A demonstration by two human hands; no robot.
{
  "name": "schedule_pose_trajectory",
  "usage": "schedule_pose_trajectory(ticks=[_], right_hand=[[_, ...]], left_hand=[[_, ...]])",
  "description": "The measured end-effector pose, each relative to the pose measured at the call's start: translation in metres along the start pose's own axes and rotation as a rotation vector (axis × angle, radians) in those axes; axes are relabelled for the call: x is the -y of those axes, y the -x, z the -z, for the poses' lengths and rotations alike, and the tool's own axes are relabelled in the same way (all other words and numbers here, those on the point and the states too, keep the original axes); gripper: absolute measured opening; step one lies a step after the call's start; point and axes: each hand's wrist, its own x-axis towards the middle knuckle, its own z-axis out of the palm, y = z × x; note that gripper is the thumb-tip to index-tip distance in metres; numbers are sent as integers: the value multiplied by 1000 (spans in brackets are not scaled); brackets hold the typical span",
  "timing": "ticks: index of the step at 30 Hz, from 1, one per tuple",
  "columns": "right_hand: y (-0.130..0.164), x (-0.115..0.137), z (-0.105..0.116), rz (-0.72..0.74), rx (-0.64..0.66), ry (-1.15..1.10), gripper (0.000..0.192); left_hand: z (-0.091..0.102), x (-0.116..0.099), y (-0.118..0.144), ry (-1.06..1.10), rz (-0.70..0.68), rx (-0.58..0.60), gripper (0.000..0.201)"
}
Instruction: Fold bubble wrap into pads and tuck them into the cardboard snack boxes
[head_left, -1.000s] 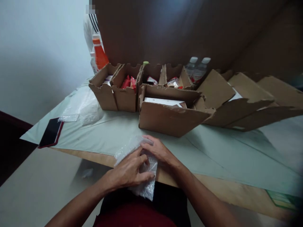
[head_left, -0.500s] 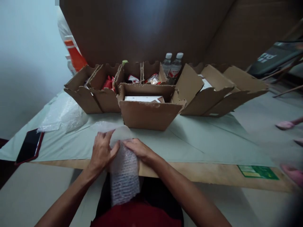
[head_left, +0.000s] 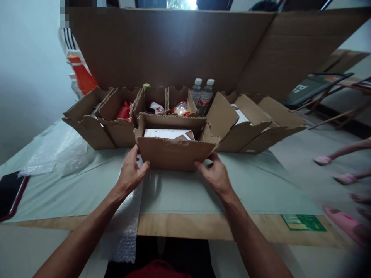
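The cardboard box point(head_left: 173, 152) stands on the bench point(head_left: 246, 185), straight ahead of the person, its long axis running left to right. The left hand point(head_left: 131, 174) grips its near left corner, thumb against the front wall; the right hand point(head_left: 216, 175) clasps the near right corner, fingers curled round the lower edge. Both hands are about equally close, each partly closed on the box rather than spread wide. Inside the box lies a flat white carton point(head_left: 166, 133) with a small brown piece beside it.

Just behind the box stands a row of open cardboard trays point(head_left: 116, 123), holding red packets point(head_left: 124, 112) and other wrapped snacks point(head_left: 179, 109). Behind the box to the right are two water bottles point(head_left: 203, 94), and to the right of those, more folded cardboard point(head_left: 261, 119) with something white inside. A tall cardboard sheet point(head_left: 174, 46) rises behind everything.

Below the box, under the left wrist, a strip of bubble wrap point(head_left: 127, 227) hangs over the bench edge. Left of the box lies more clear wrap point(head_left: 62, 152), and farther left a dark phone point(head_left: 11, 193). Far to the right of the box, other people's feet in pink slippers point(head_left: 342, 222) show on the floor.
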Motion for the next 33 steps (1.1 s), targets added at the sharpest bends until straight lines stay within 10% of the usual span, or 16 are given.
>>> schedule_pose_trajectory(ticks=[12,25,28,33], right_hand=[[12,-36,64,-141,-154,37,45],[18,-62,86,-213,-267,66,47],[31,-60,84,-255,-248,207,48],[73,-41,71,-74,-182,436,54]], left_hand=[[-65,-52,25,154,-114,166,59],[-100,-68,20,179,-203,293,83],[-77,-54,20,111,-284,325,80],[28,-5,67,-192,-227,214,37]])
